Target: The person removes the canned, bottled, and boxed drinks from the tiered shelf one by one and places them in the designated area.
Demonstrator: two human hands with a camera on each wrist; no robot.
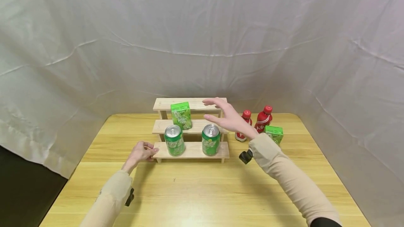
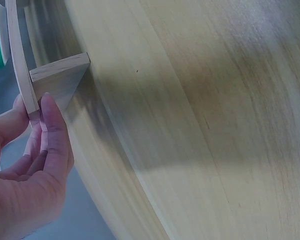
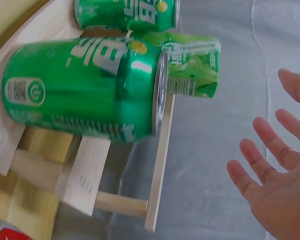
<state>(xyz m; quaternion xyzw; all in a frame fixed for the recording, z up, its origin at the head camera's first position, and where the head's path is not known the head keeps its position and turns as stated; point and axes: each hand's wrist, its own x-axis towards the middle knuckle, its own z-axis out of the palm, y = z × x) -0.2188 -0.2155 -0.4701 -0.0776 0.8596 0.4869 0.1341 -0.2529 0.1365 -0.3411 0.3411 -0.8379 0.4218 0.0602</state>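
My left hand point(image 1: 142, 152) pinches the left end of the bottom board of a three-step wooden shelf point(image 1: 192, 153); in the left wrist view the thumb lies on one face of the board and the fingers point(image 2: 54, 135) on the other. My right hand point(image 1: 229, 115) hangs in the air over the shelf's right side, fingers spread and holding nothing. On the bottom step stand two green soda cans, a left can point(image 1: 174, 140) and a right can point(image 1: 210, 140), the right one below my right hand. A green drink carton point(image 1: 181, 115) stands upright on the middle step, toward its left.
Right of the shelf, two red-capped bottles stand on the wooden table point(image 1: 195, 192): a nearer bottle point(image 1: 240, 136), partly behind my right hand, and a farther bottle point(image 1: 263, 119). Another green carton point(image 1: 274, 134) sits beside them. Grey cloth point(image 1: 202, 45) hangs behind and at the sides.
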